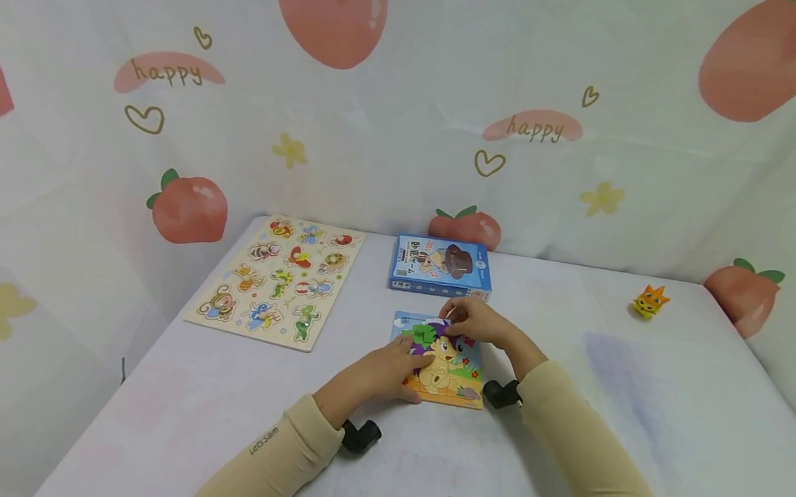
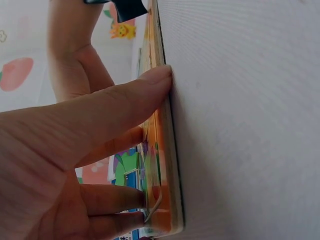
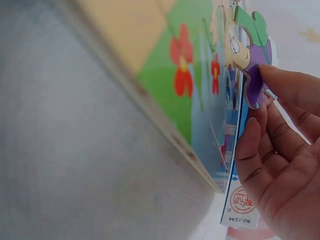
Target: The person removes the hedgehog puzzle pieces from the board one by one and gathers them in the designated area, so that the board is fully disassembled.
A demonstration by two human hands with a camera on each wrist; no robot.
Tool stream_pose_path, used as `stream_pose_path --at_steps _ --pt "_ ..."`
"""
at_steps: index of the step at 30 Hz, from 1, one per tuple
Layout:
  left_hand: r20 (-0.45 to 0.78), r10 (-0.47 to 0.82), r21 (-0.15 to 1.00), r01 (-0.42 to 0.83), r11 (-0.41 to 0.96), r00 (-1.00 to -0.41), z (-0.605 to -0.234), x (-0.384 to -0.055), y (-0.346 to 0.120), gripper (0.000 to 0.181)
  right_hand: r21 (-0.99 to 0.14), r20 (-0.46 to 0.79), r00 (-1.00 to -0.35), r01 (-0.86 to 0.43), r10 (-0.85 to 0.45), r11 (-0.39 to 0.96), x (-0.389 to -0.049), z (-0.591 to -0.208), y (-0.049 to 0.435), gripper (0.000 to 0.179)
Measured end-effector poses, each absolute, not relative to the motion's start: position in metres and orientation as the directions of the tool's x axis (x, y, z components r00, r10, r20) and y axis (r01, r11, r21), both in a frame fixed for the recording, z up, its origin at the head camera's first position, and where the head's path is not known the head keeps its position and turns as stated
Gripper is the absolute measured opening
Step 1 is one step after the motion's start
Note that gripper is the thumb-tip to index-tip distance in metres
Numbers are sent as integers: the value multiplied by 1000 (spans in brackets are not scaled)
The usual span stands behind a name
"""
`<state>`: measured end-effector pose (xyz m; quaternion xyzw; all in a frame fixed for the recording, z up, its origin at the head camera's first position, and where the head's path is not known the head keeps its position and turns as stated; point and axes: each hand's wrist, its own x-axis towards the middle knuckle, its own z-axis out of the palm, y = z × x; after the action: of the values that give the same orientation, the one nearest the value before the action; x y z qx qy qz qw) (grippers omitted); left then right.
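A small wooden jigsaw board (image 1: 460,390) with a colourful cartoon picture lies on the table between both hands. My left hand (image 1: 381,368) rests on its left side. In the left wrist view, the left thumb (image 2: 125,102) lies along the board's near edge, while the other fingers reach onto the picture. At the board's far side, my right hand (image 1: 476,319) pinches a purple and green puzzle piece (image 3: 255,82) between thumb and fingers. This piece is tilted up from the board's surface, and the right wrist view shows its purple, green and cream parts.
Behind the board is a blue game box (image 1: 442,267). A larger wooden puzzle board (image 1: 276,286) with insect and animal pieces lies at the left. One small orange and yellow toy (image 1: 649,301) stands at the far right. A printed curtain (image 1: 405,163) hangs behind the table.
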<state>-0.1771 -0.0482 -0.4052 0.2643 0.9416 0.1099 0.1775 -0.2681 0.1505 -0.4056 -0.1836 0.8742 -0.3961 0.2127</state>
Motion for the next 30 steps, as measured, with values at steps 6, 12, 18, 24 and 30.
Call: stream_pose_path --at_steps 6,12,18,24,30 --pt "-277 536 304 456 836 -798 -406 -177 -49 65 -764 -258 -820 -150 -510 627 -265 -403 151 23" --pt "-283 528 307 447 841 -801 -408 -178 -49 65 -750 -252 -839 -145 -482 645 -262 -402 155 28" --pt "-283 520 314 434 844 -806 -409 -177 -49 65 -762 -228 -873 -115 -431 637 -258 -399 169 31" --pt "-276 519 317 434 843 -809 -407 -177 -49 66 -784 -225 -909 -46 -352 620 -256 -400 191 36" --pt "-275 519 315 434 844 -809 -406 -176 -49 66 -819 -189 -946 3 -264 574 -249 -399 216 37"
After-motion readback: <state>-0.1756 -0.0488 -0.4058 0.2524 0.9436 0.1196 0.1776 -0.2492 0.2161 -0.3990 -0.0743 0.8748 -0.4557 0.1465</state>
